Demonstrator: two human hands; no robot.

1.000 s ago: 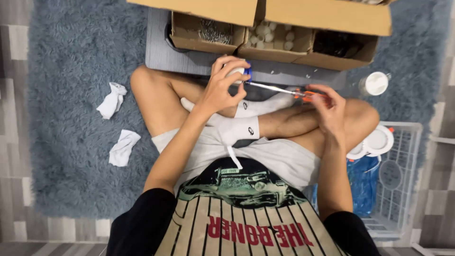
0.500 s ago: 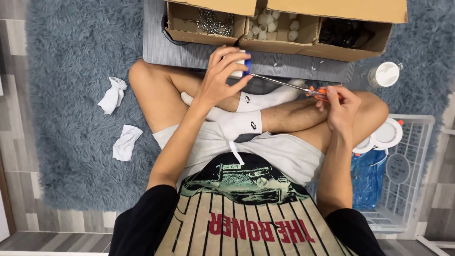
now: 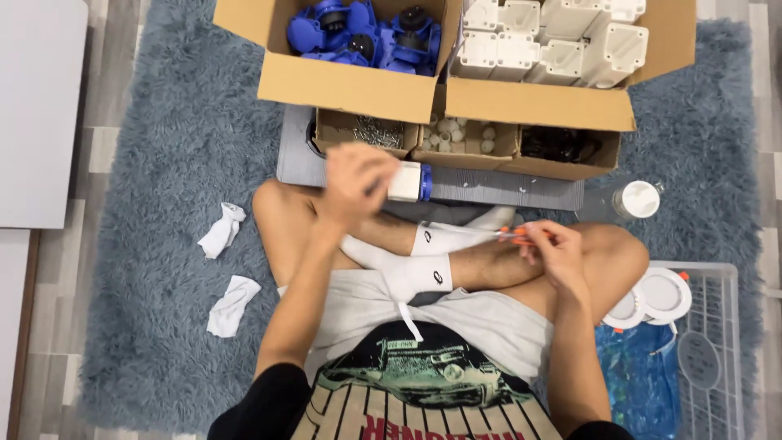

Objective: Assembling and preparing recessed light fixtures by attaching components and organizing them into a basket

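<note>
Seemingly mid-assembly, the left hand [image 3: 354,183] is closing its fingers around a white-and-blue part [image 3: 410,181] above the small boxes [image 3: 456,140], while the right hand [image 3: 554,253] is pinching an orange-handled screwdriver [image 3: 497,234], fastening apparently undone.

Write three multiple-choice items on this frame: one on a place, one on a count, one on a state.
1. Where is the box of blue parts?
A. left of the box of white parts
B. inside the wire basket
C. on the person's lap

2. How many crumpled white cloths lie on the rug?
A. none
B. two
C. five

3. What does the right hand hold?
A. nothing
B. an orange-handled screwdriver
C. a bottle

Key: 1 A, the boxes stand side by side; 2 B, both beside the left knee; 3 B, fingers closed round its handle.
</note>
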